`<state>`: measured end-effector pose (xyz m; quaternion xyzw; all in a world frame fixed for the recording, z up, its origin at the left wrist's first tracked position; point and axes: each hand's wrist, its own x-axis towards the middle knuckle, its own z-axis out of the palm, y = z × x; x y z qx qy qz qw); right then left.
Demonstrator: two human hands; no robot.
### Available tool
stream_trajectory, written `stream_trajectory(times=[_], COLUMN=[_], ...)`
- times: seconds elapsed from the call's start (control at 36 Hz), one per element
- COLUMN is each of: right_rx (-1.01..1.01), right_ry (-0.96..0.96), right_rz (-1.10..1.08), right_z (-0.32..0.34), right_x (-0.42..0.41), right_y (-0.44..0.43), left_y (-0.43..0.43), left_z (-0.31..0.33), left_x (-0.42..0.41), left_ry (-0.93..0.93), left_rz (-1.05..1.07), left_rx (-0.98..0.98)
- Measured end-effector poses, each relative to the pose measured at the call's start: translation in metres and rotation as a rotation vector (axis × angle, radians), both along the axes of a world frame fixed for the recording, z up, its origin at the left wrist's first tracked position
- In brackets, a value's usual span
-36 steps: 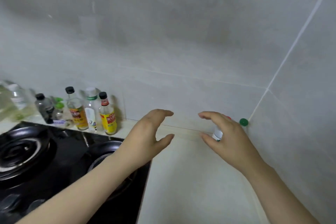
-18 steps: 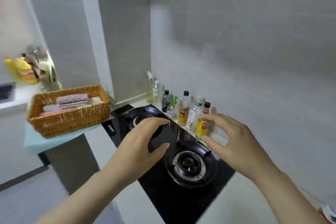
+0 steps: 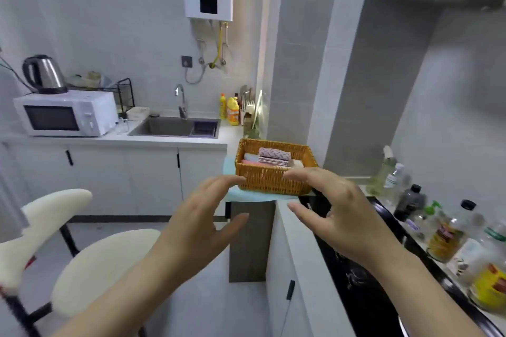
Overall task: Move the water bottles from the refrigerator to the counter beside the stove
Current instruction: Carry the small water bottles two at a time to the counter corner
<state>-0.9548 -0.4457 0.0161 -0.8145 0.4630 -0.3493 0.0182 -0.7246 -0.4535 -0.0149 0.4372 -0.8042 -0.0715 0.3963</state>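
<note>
My left hand [image 3: 200, 224] and my right hand [image 3: 339, 213] hover in front of me at chest height, fingers loosely spread, holding nothing. The black stove [image 3: 353, 276] lies below my right hand, set in the counter [image 3: 290, 230] along the right wall. No water bottle and no refrigerator show in this view. A row of condiment bottles [image 3: 449, 235] lines the wall behind the stove.
A wicker basket [image 3: 271, 178] with folded cloths sits on a blue mat past the stove. Two cream stools [image 3: 95, 262] stand at lower left. Farther back are a sink [image 3: 175, 127], a microwave [image 3: 65, 113] and a kettle [image 3: 43, 74].
My view has swung left from the wall corner and counter, past the stove, toward the kitchen room. Both hands stayed empty and raised; the bottles set down in the corner are out of view.
</note>
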Motion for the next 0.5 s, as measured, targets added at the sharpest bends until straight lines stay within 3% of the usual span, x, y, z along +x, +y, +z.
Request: stream_trajectory(times=[0.31,0.5], right_rx=[-0.109,-0.172], right_ry=[0.056,-0.011], right_rz=[0.306,0.509], right_z=[0.013,0.01], right_x=[0.207,0.345], right_y=[-0.038,-0.041], left_y=[0.036,0.075], left_z=[0.011,0.014], left_x=[0.202,0.317], left_ry=[-0.007,0.003], left_rz=[0.298,0.45], left_rx=[-0.094,-0.096])
